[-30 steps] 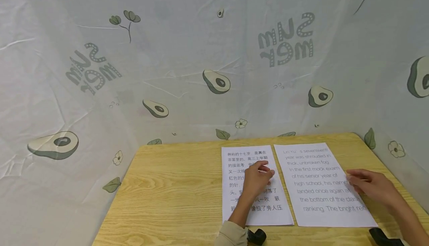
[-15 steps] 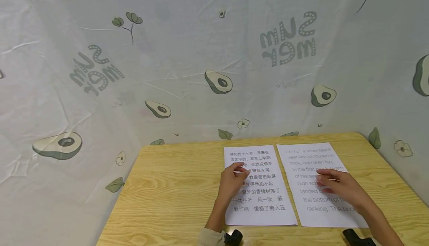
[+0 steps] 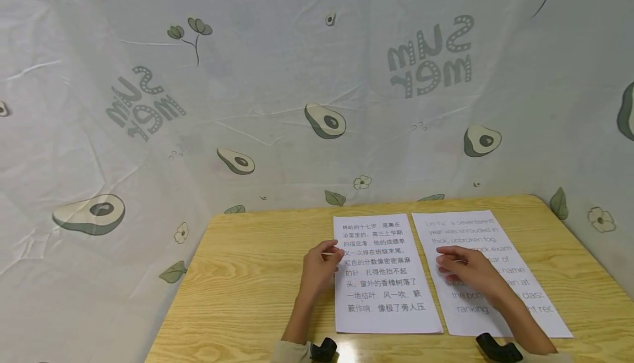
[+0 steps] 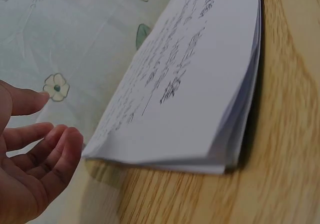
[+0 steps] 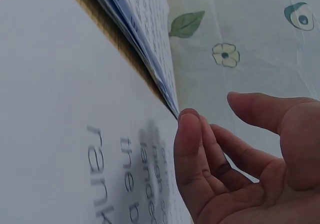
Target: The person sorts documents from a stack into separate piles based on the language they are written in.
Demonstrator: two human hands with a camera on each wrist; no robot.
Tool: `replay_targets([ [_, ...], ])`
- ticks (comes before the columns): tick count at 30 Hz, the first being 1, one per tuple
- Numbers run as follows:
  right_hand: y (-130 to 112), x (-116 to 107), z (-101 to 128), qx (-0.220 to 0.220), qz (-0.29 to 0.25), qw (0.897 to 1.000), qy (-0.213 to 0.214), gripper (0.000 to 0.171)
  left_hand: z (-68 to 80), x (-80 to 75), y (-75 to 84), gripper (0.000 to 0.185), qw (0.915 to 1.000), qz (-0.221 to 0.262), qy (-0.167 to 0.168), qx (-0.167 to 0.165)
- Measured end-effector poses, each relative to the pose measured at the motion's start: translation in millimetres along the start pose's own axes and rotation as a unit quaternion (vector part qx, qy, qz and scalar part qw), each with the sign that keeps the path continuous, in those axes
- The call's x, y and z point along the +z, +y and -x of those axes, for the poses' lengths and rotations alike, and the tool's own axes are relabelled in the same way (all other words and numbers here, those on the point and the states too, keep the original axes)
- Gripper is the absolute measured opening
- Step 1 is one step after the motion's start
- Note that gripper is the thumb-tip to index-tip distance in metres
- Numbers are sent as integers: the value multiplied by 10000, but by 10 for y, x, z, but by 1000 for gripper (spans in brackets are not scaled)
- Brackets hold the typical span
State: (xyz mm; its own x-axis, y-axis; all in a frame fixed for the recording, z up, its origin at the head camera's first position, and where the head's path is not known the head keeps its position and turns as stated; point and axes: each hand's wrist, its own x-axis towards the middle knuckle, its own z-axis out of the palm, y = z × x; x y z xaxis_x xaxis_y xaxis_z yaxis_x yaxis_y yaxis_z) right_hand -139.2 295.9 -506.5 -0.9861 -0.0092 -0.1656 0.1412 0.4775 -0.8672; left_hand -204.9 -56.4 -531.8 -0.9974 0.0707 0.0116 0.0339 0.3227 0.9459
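Observation:
Two stacks of printed paper lie side by side on the wooden table. The left stack [image 3: 381,291] bears large Chinese characters; the right stack [image 3: 525,308] bears English text. My left hand [image 3: 319,267] is at the left edge of the Chinese stack, its fingers loosely bent with nothing between them. Over the English stack, near its left side, is my right hand [image 3: 468,269], which covers some of the words. In the right wrist view its thumb and fingers [image 5: 190,139] stand apart and hold nothing. The left wrist view shows several layered sheets [image 4: 235,134] at the Chinese stack's edge.
The wooden table [image 3: 247,275] extends left of the papers. Behind and beside it hangs a pale curtain [image 3: 267,77] printed with avocados, leaves and flowers. A black wrist device [image 3: 324,349] sits on the left wrist and another black device [image 3: 497,347] on the right.
Both hands have moved left: the left from over the Chinese stack to its left edge, the right from the English stack's right edge to over its left part. The papers stay on the table.

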Motion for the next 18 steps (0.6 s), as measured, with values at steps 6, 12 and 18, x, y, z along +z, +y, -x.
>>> replay_targets([
  [6,-36,126,-69,72,-231,9996,-107,54,-12,-103,-60,39,10000,-16,63,14],
  [12,-35,237,-101,156,-275,9995,-43,52,-4,-156,-83,39,9998,-149,110,-42],
  [18,-58,350,-129,213,-105,9997,108,50,-6,-177,-116,38,9998,-78,101,-151],
])
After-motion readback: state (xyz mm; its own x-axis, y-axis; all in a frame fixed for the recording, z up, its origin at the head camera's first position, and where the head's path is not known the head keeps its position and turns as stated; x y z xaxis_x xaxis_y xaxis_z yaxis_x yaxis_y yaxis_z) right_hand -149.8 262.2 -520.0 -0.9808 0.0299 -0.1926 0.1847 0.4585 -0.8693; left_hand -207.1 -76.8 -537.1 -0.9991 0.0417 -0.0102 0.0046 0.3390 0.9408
